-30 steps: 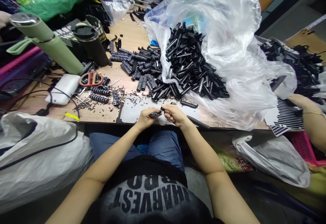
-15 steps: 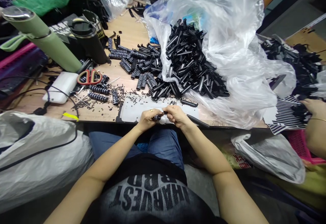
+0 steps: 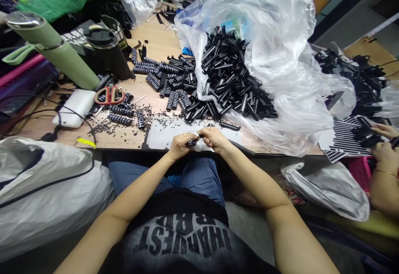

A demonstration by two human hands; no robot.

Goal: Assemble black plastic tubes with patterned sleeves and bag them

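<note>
My left hand is closed round a black tube-shaped plastic part, whose end shows beyond the fingers. Close beside it, my right hand pinches at a small dark piece between thumb and forefinger; its kind is too small to make out. Both hands are over the front edge of a white board. Tiny dark bits are strewn over the board's back part and the table. One loose black tube rests behind my right hand.
A heap of black plastic tubes spills from a clear bag. Left of it are several black-and-white dotted tubes, scissors, a white power bank, a green bottle and a dark tumbler. At right, another person's hands handle black parts.
My hands stay almost in the same place, close together on the part. At the right, the other person's second hand has come into view. The whole view has shifted slightly.
</note>
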